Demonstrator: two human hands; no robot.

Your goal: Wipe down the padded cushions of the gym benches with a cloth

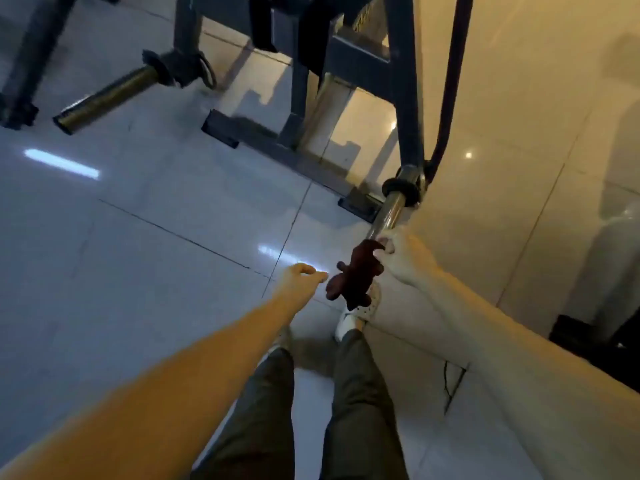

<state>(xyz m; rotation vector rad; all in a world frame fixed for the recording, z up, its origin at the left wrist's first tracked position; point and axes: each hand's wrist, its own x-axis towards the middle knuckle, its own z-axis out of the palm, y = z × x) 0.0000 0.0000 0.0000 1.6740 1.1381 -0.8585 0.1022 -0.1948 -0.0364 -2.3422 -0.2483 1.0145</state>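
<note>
Above glossy tiles [138,237], a cloth [353,275] is being clenched against the bar [389,213] by the right hand [405,258], the left hand [301,277] beside it loosely curled, empty; dangling ends could be snagged.

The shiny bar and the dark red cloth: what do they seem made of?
The shiny cylindrical bar looks like polished, chrome-like metal: it mirrors light in bright streaks. The dark red crumpled cloth, held by the right hand, looks like soft matt fabric: it hangs in limp folds.
</note>
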